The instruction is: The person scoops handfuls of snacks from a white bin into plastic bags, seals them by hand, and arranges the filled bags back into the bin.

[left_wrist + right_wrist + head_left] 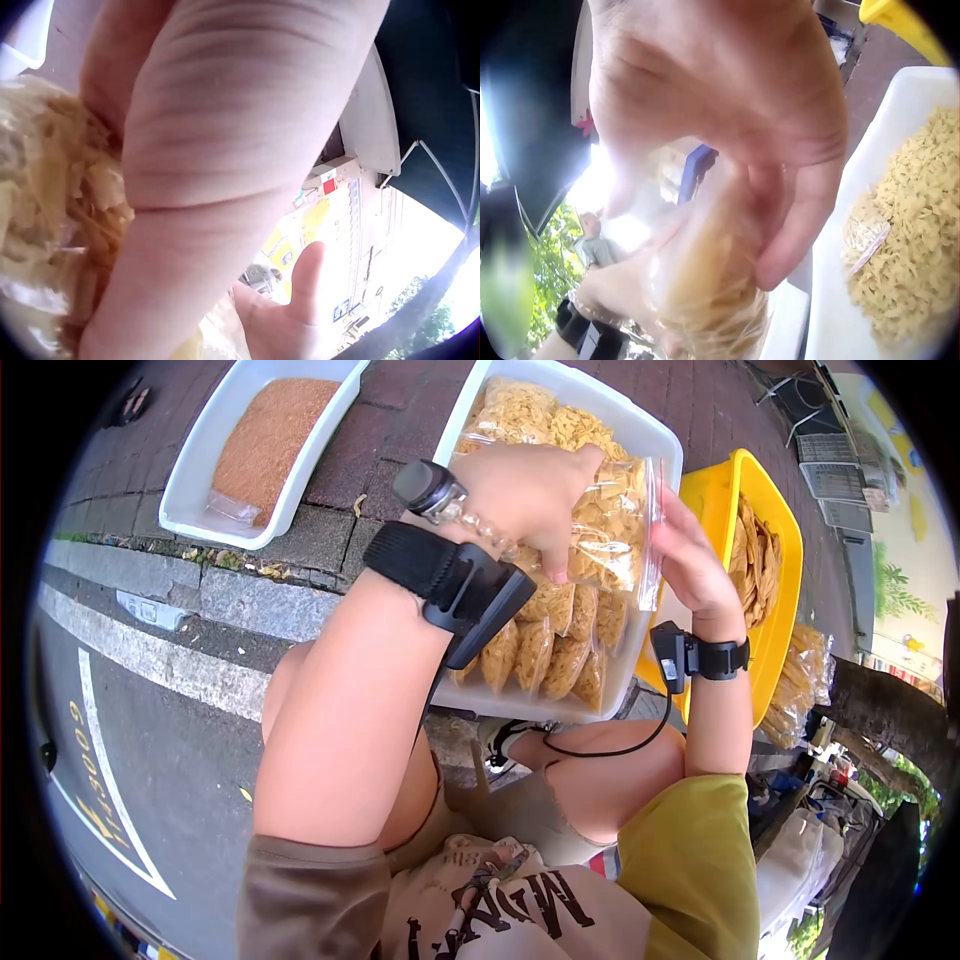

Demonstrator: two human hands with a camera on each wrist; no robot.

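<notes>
A clear plastic bag of yellow chips [608, 525] is lifted over a white tub [662, 430]. From the left, my left hand [525, 485] grips it, thumb on the near side and fingers bent over the far side. At the bag's other end is my right hand [697, 565]; in the right wrist view its thumb and fingers [799, 217] pinch the plastic edge. Close up in the left wrist view, the chips bulge against the left hand [202, 150]. Below, smaller filled bags [570, 660] stand in rows, with loose chips [580, 428] at the tub's far end.
To the right stands a yellow tub [790, 570] of brown strips, with more bagged goods [800, 685] beside it. A second white tub [175, 510] at the left holds orange-brown crumbs. A kerb [250, 595] runs along the paving.
</notes>
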